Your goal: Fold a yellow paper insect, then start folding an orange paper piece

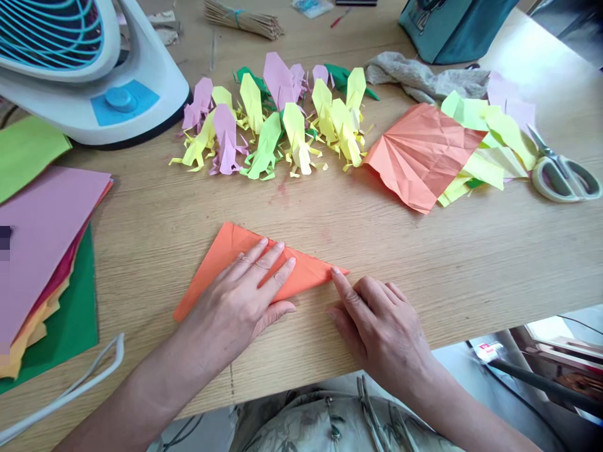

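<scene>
A folded piece of orange paper lies on the wooden table in front of me, its narrow point toward the right. My left hand rests flat across its middle, fingers spread and pressing it down. With the index fingertip, my right hand touches the paper's right tip; its other fingers are curled under, and nothing shows in them. Beyond the paper stand several folded paper figures in yellow, green and purple, with cut, curled strips at their bases.
At the right, a creased orange sheet overlaps yellow-green scraps beside scissors. Coloured paper sheets are stacked at the left, below a white fan. A grey cloth, a teal bag and bundled sticks lie behind.
</scene>
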Tool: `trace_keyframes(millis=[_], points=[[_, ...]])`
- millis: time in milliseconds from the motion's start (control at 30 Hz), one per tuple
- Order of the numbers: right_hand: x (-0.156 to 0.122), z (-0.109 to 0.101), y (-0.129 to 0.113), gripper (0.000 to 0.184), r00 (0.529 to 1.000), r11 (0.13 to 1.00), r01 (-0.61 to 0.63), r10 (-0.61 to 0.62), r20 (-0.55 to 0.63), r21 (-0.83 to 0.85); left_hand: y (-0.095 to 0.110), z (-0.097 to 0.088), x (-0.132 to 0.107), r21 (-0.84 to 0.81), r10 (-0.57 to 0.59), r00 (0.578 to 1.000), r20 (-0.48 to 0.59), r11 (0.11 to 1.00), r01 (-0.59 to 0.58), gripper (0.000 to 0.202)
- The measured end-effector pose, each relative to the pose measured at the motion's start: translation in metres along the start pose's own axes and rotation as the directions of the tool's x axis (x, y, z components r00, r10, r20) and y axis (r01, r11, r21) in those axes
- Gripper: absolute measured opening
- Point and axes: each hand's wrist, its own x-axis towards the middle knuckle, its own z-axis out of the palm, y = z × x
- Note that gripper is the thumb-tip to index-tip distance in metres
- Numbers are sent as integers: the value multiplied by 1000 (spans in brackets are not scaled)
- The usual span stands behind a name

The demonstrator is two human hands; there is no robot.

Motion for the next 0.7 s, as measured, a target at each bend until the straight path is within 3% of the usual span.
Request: trace_keyframes(millis=[700], points=[[-6,-1,-1,42,998,998,-61,61,-12,8,1,5,-4,-27,-16,1000,22,1000,17,49]])
